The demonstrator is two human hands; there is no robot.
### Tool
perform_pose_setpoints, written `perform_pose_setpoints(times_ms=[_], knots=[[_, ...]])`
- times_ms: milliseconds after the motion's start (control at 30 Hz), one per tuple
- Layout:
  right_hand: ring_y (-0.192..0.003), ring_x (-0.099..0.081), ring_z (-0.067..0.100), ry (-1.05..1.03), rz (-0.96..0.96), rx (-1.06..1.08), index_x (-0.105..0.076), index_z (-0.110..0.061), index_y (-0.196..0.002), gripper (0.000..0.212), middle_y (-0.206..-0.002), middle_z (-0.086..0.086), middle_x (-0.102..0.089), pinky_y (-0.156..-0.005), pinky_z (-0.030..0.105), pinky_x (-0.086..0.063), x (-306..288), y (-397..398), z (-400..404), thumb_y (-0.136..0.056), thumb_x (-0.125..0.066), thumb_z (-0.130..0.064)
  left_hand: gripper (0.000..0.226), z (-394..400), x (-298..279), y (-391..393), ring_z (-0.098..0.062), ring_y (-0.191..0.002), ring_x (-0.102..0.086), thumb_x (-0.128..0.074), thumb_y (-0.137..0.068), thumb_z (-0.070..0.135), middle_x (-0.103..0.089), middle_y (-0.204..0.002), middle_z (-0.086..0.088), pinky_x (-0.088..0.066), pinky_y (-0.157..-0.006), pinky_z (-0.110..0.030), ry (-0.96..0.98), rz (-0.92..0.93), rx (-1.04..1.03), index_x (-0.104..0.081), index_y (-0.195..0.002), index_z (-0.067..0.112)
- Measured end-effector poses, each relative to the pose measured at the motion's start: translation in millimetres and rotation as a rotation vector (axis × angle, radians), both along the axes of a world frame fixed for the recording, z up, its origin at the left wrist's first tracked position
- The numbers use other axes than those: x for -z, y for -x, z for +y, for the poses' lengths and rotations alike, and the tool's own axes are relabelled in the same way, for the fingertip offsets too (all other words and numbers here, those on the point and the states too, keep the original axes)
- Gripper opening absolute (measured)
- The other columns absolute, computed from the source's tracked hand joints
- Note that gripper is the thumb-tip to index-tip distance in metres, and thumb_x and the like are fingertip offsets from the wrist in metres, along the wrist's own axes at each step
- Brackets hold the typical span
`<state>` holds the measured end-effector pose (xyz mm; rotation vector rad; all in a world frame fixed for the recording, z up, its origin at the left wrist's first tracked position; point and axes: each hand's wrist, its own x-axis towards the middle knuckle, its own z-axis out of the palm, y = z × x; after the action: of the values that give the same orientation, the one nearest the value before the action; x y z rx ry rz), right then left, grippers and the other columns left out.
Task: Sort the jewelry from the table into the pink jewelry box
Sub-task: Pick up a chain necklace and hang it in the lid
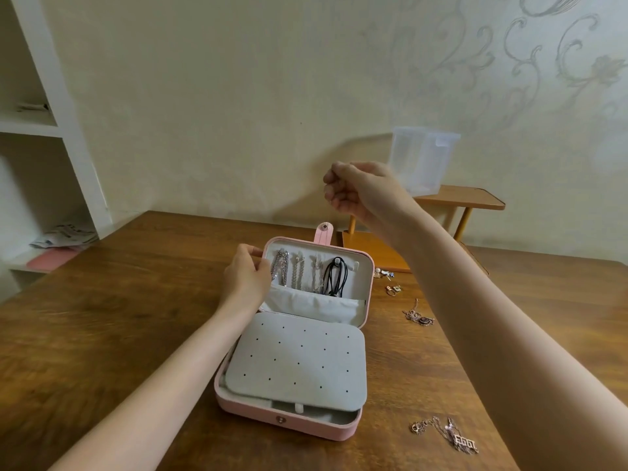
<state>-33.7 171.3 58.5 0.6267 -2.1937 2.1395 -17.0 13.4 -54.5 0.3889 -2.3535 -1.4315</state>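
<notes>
So, working L to R: the left hand (246, 273) rested on the left edge of the raised lid (360, 266), fingers curled round its rim, steadying it w/ the forearm lying alongside the box. The pink jewelry box (282, 418) sat open mid-table (119, 317). Inside the lid, silver chains (295, 271) and a black cord (334, 277) hung from hooks, ends tucked into the white pocket (306, 304), so that part looked done. The grey earring pad (295, 365) w/ its rows of holes was bare, i.e. no studs in yet.

The right hand (360, 192) was held high above the box's back edge, wrist bent, fingers curled into a loose fist. Blurred, so couldn't tell if it pinched anything.

Right of the box, still to sort: small earrings (384, 273) near the lid corner, a ring-like piece (392, 289), a rose-gold necklace (418, 316), and nearer, a tangled chain w/ square pendant (448, 435). Judged approx halfway: necklaces mostly hung, small bits and two chains left.
</notes>
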Motion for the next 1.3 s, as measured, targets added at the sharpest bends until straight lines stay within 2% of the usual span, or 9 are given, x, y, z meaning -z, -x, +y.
perform_pose_setpoints(times_ms=[100, 200, 333, 467, 567, 667, 800, 1000, 1300], knots=[[-0.056, -0.049, 0.016, 0.001, 0.0, -0.011, -0.056, -0.006, -0.075, 0.029, -0.061, 0.007, -0.056, -0.053, 0.021, -0.038, 0.5, -1.4, -3.6, -0.099, -0.039, -0.011, 0.021, 1.4, -0.7, -1.2, -0.017, -0.082, -0.051, -0.045, -0.096, 0.011, -0.051, -0.096, -0.002, -0.038, -0.054, -0.022, -0.032, 0.015, -0.012, -0.047, -0.116, 0.009], [-0.054, -0.05, 0.016, -0.08, -0.002, -0.026, -0.055, -0.004, -0.076, 0.029, -0.064, 0.009, -0.056, -0.05, 0.02, -0.04, 9.7, -2.8, -9.5, -0.099, -0.039, -0.01, 0.025, 4.1, -2.5, -1.8, -0.018, -0.085, -0.055, -0.045, -0.096, 0.012, -0.051, -0.1, -0.002, -0.044, -0.058, -0.024, -0.109, -0.008, 0.018, -0.045, -0.12, 0.01], [-0.054, -0.05, 0.019, -0.095, -0.008, 0.017, -0.054, -0.004, -0.076, 0.029, -0.064, 0.01, -0.056, -0.047, 0.019, -0.04, 24.5, -0.1, -12.4, -0.099, -0.038, -0.009, 0.031, 1.6, -6.9, -2.0, -0.007, -0.081, -0.049, -0.047, -0.096, 0.019, -0.048, -0.102, 0.005, -0.036, -0.057, -0.018, -0.136, -0.058, 0.179, -0.042, -0.126, 0.013], [-0.054, -0.051, 0.018, -0.066, -0.019, 0.046, -0.053, -0.005, -0.076, 0.029, -0.063, 0.008, -0.055, -0.048, 0.019, -0.043, 27.1, 2.1, -7.7, -0.099, -0.037, -0.009, 0.047, -6.9, -23.5, 1.1, -0.009, -0.104, -0.046, -0.058, -0.09, 0.022, -0.047, -0.115, 0.005, -0.034, -0.065, -0.013, -0.135, -0.012, 0.423, -0.038, -0.132, 0.019], [-0.055, -0.051, 0.018, -0.068, -0.028, 0.05, -0.053, -0.006, -0.075, 0.029, -0.064, 0.009, -0.055, -0.05, 0.02, -0.043, 28.2, 2.6, -4.7, -0.099, -0.037, -0.009, 0.058, -11.9, -39.2, 11.9, -0.013, -0.107, -0.051, -0.069, -0.078, 0.04, -0.052, -0.114, 0.001, -0.044, -0.077, -0.02, 0.056, -0.066, 0.54, -0.044, -0.128, 0.024], [-0.056, -0.051, 0.018, -0.058, -0.018, 0.036, -0.054, -0.006, -0.075, 0.029, -0.066, 0.012, -0.056, -0.053, 0.021, -0.044, 30.7, 2.9, -3.4, -0.099, -0.037, -0.009, 0.085, -9.7, -47.0, 22.8, -0.022, -0.117, -0.046, -0.063, -0.053, 0.08, -0.056, -0.116, 0.001, -0.042, -0.096, -0.041, 0.536, -0.118, 0.49, -0.055, -0.12, 0.029], [-0.058, -0.052, 0.018, -0.06, -0.008, 0.026, -0.055, -0.005, -0.076, 0.029, -0.069, 0.013, -0.057, -0.053, 0.019, -0.045, 33.7, 1.0, -3.3, -0.098, -0.038, -0.008, 0.066, 5.0, -54.9, 24.8, -0.022, -0.111, -0.042, -0.058, -0.059, 0.078, -0.053, -0.107, -0.002, -0.038, -0.086, -0.037, 0.769, -0.133, 0.438, -0.062, -0.099, 0.026], [-0.06, -0.053, 0.018, -0.002, -0.038, 0.017, -0.054, -0.005, -0.077, 0.027, -0.07, 0.013, -0.057, -0.057, 0.02, -0.048, 39.4, 0.1, -7.2, -0.099, -0.038, -0.009, 0.047, 11.7, -52.7, 26.3, -0.013, -0.075, -0.055, -0.066, -0.071, 0.062, -0.059, -0.078, 0.003, -0.039, -0.055, -0.025, 0.609, -0.036, 0.385, -0.062, -0.081, 0.016], [-0.058, -0.056, 0.015, 0.041, 0.007, 0.123, -0.056, -0.004, -0.078, 0.027, -0.065, 0.008, -0.059, -0.054, 0.019, -0.049, 48.1, 2.6, 3.1, -0.098, -0.039, -0.009, 0.021, 3.0, -49.1, 26.3, -0.004, -0.066, -0.052, -0.075, -0.074, 0.039, -0.061, -0.071, 0.01, -0.035, -0.054, -0.022, 0.438, 0.051, 0.457, -0.065, -0.079, 0.021]])
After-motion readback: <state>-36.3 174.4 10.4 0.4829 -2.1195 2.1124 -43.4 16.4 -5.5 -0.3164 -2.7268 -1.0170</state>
